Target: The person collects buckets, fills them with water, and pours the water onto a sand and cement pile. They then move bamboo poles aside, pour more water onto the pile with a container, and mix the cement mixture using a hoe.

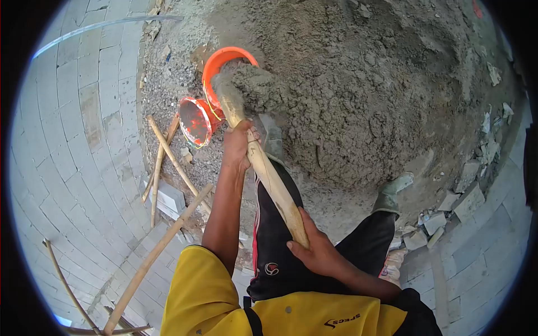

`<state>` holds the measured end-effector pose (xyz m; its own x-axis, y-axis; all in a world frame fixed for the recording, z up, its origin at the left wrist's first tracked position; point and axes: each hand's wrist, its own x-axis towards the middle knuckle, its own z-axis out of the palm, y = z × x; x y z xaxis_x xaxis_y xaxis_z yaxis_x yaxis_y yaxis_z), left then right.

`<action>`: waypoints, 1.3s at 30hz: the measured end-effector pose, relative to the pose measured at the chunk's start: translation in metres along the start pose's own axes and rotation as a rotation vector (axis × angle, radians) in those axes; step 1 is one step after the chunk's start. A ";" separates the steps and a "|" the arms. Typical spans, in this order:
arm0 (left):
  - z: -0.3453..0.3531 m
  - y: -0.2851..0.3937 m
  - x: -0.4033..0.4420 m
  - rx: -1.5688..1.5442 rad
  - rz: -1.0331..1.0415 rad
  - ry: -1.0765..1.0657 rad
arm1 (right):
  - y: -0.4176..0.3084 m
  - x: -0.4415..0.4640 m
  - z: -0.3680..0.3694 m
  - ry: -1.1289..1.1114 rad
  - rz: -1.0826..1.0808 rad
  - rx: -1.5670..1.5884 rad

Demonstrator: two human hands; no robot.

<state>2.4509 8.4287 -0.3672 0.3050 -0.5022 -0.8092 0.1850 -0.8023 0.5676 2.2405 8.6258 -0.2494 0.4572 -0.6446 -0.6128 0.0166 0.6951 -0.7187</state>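
A pale wooden handle runs from the lower middle up to a mortar-covered tool head at the orange bucket. Fingers of my left hand wrap round the handle just below the tool head. Lower down, at the handle's end, my right hand grips it with the thumb on the near side. Grey wet mortar lies at the bucket's mouth and over the tool head, so the tool's blade is hidden. A second orange bucket, its inside smeared grey and red, leans beside the first.
A large heap of wet mortar spreads ahead and right. My boots stand at its near edge. Wooden poles cross on the left near a block wall. Broken blocks lie at the right.
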 end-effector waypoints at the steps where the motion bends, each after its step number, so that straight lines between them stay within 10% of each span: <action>1: -0.004 -0.001 0.003 0.003 0.007 -0.003 | 0.025 0.013 -0.010 0.059 0.014 -0.189; 7: -0.014 -0.023 0.039 -0.228 0.548 0.224 | 0.158 0.175 -0.042 0.295 -0.120 -0.797; 12: 0.014 0.049 -0.037 -0.242 0.867 0.219 | 0.099 0.226 -0.039 0.428 -0.495 -0.721; 17: 0.076 0.086 -0.037 0.001 1.053 0.270 | 0.048 0.228 -0.076 0.263 -0.350 -0.446; 22: 0.156 -0.062 0.085 0.200 0.626 0.135 | 0.162 0.161 -0.130 0.338 0.161 -0.293; 25: 0.159 -0.312 0.144 0.468 -0.155 0.138 | 0.229 0.049 -0.128 0.378 0.630 -0.330; 27: 0.167 -0.334 0.072 0.320 -0.336 -0.019 | 0.267 -0.008 -0.116 0.377 0.698 -0.420; 33: 0.137 -0.253 -0.064 0.192 -0.080 -0.012 | 0.280 -0.073 -0.049 0.466 0.505 -0.430; 39: 0.154 -0.021 0.037 0.157 0.610 0.102 | 0.150 0.147 -0.112 0.439 0.020 -0.341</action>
<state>2.3144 8.3774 -0.4320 0.4010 -0.8567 -0.3246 -0.1870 -0.4234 0.8865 2.2103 8.5997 -0.4842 0.0401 -0.7551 -0.6544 -0.3105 0.6131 -0.7264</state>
